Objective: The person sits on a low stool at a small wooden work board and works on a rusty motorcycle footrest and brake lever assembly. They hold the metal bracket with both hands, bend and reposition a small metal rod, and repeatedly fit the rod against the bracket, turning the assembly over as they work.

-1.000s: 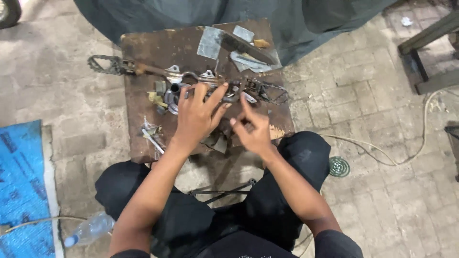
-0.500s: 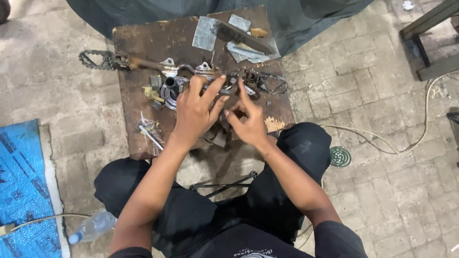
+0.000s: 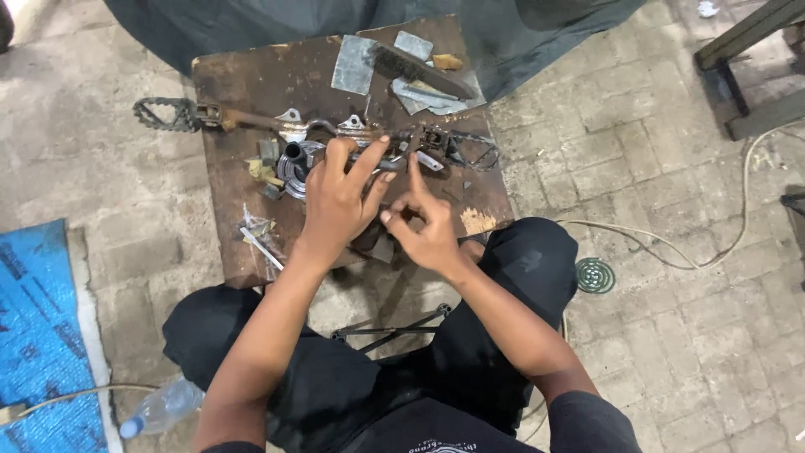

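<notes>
Left hand (image 3: 340, 201) spread wide, fingers pressed on a dark metal bar (image 3: 381, 162) lying across the middle of a rusty low table (image 3: 243, 92). Right hand (image 3: 428, 228) half curled, forefinger raised to touch the same bar, gripping nothing. Round metal part (image 3: 295, 164) just beside the left hand.

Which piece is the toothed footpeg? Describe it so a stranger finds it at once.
Start at the rusty brown metal table in front of the seated person. A long rusty bar crosses it; follow it away from the left hand to the far left tip. The footpeg is the dark open loop with jagged teeth there.
</notes>
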